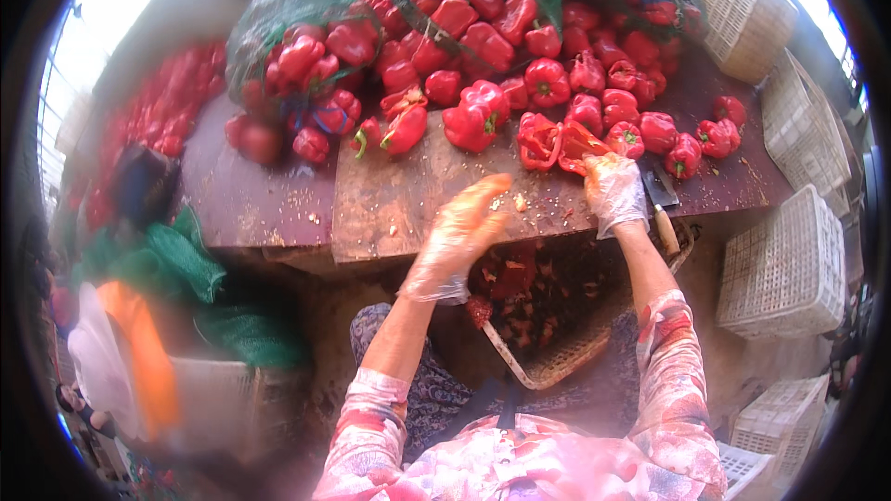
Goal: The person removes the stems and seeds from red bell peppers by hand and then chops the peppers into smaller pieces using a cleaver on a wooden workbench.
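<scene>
My left hand (467, 223), in a clear plastic glove with orange-stained fingers, hovers over the front edge of the wooden board (371, 209). It holds nothing, and its thumb stands apart from the fingers. My right hand (614, 187), gloved the same way, grips the near side of a cut-open red bell pepper (579, 143). Another opened red pepper (538, 141) lies against it on the left. A wide-bladed knife (660, 187) rests just right of my right hand, its pale handle over the table edge. Whole red peppers (548, 83) are heaped behind.
Below the table edge, a crate (520, 366) holding dark scraps sits between my knees. Green mesh bags (297, 9) of peppers line the back. White plastic crates (784, 269) stand at the right. Green netting (186, 255) and an orange cloth (139, 353) are at the left.
</scene>
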### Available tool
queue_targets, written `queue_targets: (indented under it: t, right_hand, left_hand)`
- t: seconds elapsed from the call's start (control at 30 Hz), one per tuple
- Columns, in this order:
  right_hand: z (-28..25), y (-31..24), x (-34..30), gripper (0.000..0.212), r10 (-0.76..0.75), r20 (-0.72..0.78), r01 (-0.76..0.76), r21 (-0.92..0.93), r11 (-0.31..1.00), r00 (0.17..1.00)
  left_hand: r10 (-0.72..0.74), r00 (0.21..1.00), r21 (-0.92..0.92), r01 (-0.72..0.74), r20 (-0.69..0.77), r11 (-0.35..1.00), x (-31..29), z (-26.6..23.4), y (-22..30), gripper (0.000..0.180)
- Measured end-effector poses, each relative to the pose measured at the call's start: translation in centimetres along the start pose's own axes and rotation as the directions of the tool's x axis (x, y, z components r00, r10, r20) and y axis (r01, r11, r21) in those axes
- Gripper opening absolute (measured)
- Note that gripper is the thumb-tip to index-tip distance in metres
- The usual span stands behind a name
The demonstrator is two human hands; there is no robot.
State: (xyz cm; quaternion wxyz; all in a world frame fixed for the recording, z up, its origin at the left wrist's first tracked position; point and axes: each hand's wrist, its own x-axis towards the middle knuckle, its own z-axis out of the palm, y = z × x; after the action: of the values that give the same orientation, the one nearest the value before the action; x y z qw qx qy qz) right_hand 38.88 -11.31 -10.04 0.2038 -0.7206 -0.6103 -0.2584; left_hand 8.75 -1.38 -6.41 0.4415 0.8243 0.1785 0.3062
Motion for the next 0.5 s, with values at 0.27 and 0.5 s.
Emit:
queue_targets:
  t: [0.27,0.5]
  right_hand:
    - [0.1,4.7,-1.5,0.016,0.634,0.254,-0.679,0.363,0.638,0.731]
    - [-4.0,1.6,3.1,0.026,0.715,0.613,-0.474,0.766,-0.435,0.335]
  left_hand:
    - [0.095,0.982,-0.019,-0.093,0.165,0.996,0.7,3.4,1.5,0.041]
    - [-0.041,0.986,-0.149,0.066,0.163,0.987,0.0,2.5,2.6,0.038]
